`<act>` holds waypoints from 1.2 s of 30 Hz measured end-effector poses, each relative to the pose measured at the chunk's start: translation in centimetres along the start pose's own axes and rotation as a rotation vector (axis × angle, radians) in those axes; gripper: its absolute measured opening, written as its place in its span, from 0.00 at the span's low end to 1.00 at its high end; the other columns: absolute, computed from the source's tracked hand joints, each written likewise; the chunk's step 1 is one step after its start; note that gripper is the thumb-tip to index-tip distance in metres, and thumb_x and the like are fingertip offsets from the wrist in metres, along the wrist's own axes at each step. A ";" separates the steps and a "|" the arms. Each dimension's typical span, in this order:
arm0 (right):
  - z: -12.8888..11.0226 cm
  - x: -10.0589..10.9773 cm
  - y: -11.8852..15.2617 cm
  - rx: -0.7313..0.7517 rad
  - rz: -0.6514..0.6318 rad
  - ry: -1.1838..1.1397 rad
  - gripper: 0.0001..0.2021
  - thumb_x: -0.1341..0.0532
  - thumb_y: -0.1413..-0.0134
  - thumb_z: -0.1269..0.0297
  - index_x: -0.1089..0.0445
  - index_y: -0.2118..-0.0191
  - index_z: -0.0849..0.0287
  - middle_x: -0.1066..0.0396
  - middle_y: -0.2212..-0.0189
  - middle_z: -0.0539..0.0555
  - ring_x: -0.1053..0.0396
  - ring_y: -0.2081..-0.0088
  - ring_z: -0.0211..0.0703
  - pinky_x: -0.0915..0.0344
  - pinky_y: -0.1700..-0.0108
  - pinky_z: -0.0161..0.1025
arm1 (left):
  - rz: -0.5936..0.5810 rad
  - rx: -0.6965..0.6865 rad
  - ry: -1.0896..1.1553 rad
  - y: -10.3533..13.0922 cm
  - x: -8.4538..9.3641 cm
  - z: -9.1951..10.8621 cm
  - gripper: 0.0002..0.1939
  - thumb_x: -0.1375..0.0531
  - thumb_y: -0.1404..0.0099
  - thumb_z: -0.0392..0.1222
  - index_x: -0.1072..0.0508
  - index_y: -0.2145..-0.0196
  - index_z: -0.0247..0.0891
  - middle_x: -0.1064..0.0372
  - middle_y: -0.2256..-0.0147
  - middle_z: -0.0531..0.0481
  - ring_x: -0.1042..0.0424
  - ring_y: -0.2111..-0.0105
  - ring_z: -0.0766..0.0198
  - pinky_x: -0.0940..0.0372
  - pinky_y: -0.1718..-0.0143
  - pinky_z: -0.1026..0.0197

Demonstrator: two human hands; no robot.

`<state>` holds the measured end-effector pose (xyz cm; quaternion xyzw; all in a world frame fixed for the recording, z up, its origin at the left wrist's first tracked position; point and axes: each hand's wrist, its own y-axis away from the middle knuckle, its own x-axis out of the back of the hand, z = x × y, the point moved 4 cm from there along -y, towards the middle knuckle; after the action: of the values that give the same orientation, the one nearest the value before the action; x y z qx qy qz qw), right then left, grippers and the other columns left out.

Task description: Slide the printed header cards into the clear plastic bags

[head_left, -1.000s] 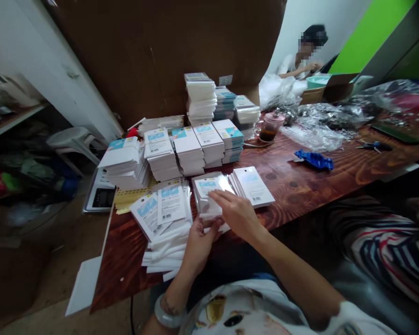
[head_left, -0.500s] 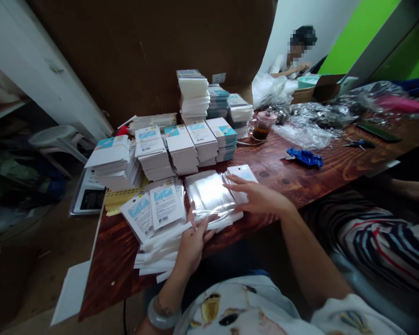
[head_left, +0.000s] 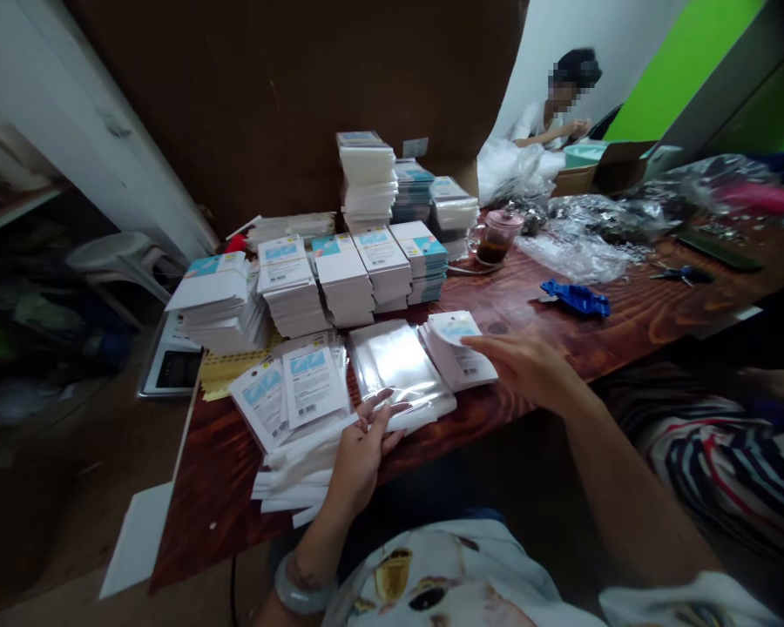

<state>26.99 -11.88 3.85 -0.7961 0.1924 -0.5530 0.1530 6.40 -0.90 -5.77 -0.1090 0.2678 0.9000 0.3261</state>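
My left hand (head_left: 361, 451) is at the near edge of a stack of clear plastic bags (head_left: 398, 359), its thumb and fingers closed on the bag edge. To the right lies a small pile of printed white-and-blue cards (head_left: 467, 366). My right hand (head_left: 529, 367) pinches the top card (head_left: 456, 328), which bends upward off the pile. Left of the bags, bagged cards (head_left: 312, 379) overlap on the table. White strips (head_left: 294, 488), perhaps peeled bag flaps, lie in a heap beside my left wrist.
Tall stacks of cards (head_left: 291, 292) stand behind the bags. A lidded glass cup (head_left: 496, 237) with dark liquid, a blue plastic object (head_left: 575, 298), keys (head_left: 683, 273) and crumpled plastic (head_left: 581, 248) are further right. Another person (head_left: 549, 122) sits at the far end.
My right hand has moved right from the bags to the card pile and bent up its top card. My left hand has stayed at the bag edge.
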 end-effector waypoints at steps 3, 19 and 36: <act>-2.6 0.3 2.5 0.110 0.216 0.119 0.23 0.48 0.45 0.77 0.35 0.45 0.53 0.28 0.53 0.53 0.28 0.53 0.47 0.31 0.51 0.41 | -0.007 -0.010 0.003 -0.1 0.0 0.0 0.18 0.38 0.41 0.47 0.29 0.54 0.38 0.25 0.56 0.41 0.31 0.49 0.56 0.34 0.50 0.56; 2.3 -3.4 3.6 -0.129 -0.113 -0.084 0.15 0.37 0.49 0.58 0.29 0.56 0.56 0.28 0.52 0.56 0.33 0.48 0.50 0.35 0.47 0.45 | 0.051 -0.015 -0.015 -0.1 -0.1 0.1 0.12 0.36 0.43 0.46 0.30 0.65 0.36 0.28 0.55 0.44 0.33 0.48 0.54 0.33 0.51 0.56; 3.8 -1.6 1.5 -0.210 -0.441 -0.185 0.18 0.41 0.45 0.55 0.28 0.52 0.59 0.24 0.58 0.54 0.25 0.61 0.49 0.30 0.59 0.38 | 0.006 -0.026 -0.081 0.3 -0.4 0.4 0.17 0.37 0.42 0.44 0.36 0.57 0.39 0.26 0.57 0.44 0.28 0.52 0.58 0.32 0.58 0.64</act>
<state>29.86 -12.33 0.58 -0.8775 0.0560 -0.4749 -0.0379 6.54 -1.06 -5.19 -0.0760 0.2429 0.9081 0.3324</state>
